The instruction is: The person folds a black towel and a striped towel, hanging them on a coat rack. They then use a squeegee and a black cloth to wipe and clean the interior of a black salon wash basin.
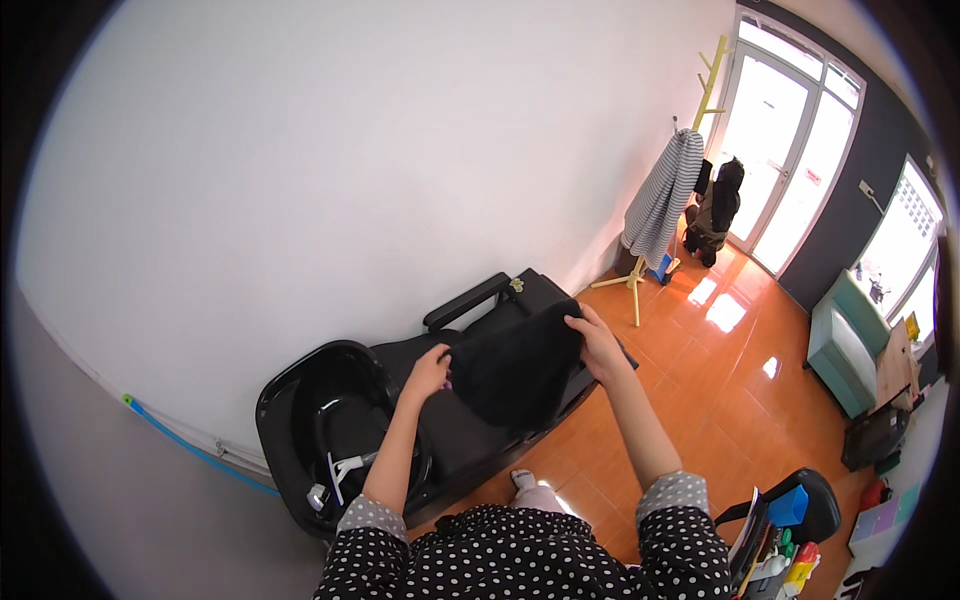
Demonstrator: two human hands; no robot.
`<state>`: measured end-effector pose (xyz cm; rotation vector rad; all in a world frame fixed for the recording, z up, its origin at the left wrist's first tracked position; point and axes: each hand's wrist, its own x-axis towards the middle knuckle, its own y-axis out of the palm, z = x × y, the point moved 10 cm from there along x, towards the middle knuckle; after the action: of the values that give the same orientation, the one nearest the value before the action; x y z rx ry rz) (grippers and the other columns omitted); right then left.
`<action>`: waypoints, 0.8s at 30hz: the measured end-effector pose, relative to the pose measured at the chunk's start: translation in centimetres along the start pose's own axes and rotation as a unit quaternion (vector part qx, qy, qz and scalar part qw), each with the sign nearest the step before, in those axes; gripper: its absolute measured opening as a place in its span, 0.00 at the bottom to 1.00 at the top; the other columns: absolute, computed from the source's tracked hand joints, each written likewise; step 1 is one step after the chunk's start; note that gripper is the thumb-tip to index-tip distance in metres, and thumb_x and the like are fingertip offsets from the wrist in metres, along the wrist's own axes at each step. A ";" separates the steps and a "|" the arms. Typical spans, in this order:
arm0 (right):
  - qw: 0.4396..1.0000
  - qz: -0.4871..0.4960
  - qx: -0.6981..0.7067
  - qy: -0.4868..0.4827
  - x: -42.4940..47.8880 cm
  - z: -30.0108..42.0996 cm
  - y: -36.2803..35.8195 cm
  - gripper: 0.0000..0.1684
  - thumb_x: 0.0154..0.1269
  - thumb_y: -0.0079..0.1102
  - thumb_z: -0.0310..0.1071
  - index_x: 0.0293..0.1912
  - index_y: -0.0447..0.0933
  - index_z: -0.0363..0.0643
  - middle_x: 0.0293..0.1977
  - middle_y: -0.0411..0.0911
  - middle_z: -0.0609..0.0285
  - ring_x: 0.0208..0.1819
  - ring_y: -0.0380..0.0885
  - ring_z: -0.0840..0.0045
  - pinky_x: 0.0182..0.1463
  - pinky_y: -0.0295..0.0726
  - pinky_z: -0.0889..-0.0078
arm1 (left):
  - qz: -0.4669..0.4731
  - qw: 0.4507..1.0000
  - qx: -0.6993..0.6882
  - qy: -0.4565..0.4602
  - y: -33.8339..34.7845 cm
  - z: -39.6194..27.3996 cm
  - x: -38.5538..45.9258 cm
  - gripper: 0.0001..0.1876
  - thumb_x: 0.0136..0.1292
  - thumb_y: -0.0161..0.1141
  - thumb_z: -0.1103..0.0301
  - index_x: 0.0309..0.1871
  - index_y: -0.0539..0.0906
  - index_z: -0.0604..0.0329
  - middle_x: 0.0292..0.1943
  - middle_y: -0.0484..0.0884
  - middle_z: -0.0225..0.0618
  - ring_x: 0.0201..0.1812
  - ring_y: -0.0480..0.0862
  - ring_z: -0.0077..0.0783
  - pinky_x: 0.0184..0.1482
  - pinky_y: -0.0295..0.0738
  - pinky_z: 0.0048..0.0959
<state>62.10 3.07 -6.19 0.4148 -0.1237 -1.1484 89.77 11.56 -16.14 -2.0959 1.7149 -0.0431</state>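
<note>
A black cloth (517, 367) hangs spread between my two hands, above a black padded shampoo bench (442, 435). My left hand (429, 373) grips its left corner, and a small purple thing shows beside those fingers. At the cloth's upper right corner, my right hand (596, 343) pinches the edge between thumb and fingers. To the left of my left hand is a glossy black wash basin (300, 390) joined to the bench. A white squeegee-like tool (341, 472) lies in the basin near a chrome fitting (317, 496).
A yellow coat stand (636, 289) with a striped cloth (664, 206) stands beyond the bench. At lower right are a black chair (821, 502) and a holder of bottles and tools. A green sofa (844, 352) sits at far right. A blue hose (195, 451) runs along the left wall.
</note>
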 end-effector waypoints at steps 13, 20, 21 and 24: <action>0.980 0.194 -0.030 0.032 -1.6 0.0 14.2 0.30 0.67 0.48 0.23 0.66 0.57 0.51 0.50 0.72 0.64 0.55 0.71 0.79 0.56 0.72 0.68 | -0.051 0.913 -0.405 -0.019 -3.6 4.1 0.4 0.25 0.67 0.55 0.50 0.63 0.59 0.37 0.51 0.77 0.32 0.51 0.74 0.32 0.59 0.58 0.43; 0.978 0.207 -0.012 0.032 -1.0 0.6 17.2 0.36 0.63 0.47 0.19 0.68 0.52 0.53 0.48 0.72 0.63 0.53 0.73 0.76 0.54 0.75 0.66 | 0.259 0.863 -0.405 -0.157 5.8 5.5 -1.5 0.31 0.68 0.46 0.41 0.63 0.71 0.56 0.52 0.80 0.38 0.46 0.81 0.36 0.50 0.73 0.33; 0.980 0.195 -0.019 0.034 -1.3 1.0 16.7 0.37 0.63 0.46 0.18 0.69 0.51 0.53 0.48 0.72 0.63 0.53 0.73 0.76 0.54 0.75 0.66 | 0.241 0.863 -0.417 -0.152 6.9 4.4 -2.2 0.31 0.69 0.45 0.41 0.62 0.73 0.57 0.52 0.81 0.39 0.44 0.82 0.35 0.46 0.74 0.30; 0.977 0.211 0.014 0.027 -2.3 1.6 16.5 0.40 0.61 0.46 0.18 0.69 0.49 0.55 0.49 0.72 0.62 0.53 0.73 0.75 0.55 0.76 0.66 | 0.213 0.856 -0.445 -0.153 6.9 3.6 -3.5 0.28 0.70 0.45 0.43 0.59 0.76 0.56 0.48 0.83 0.38 0.39 0.84 0.32 0.39 0.76 0.25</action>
<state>74.86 10.46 1.85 0.4204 -0.1711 -0.7179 83.55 15.00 -20.97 -1.9975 2.1623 1.3783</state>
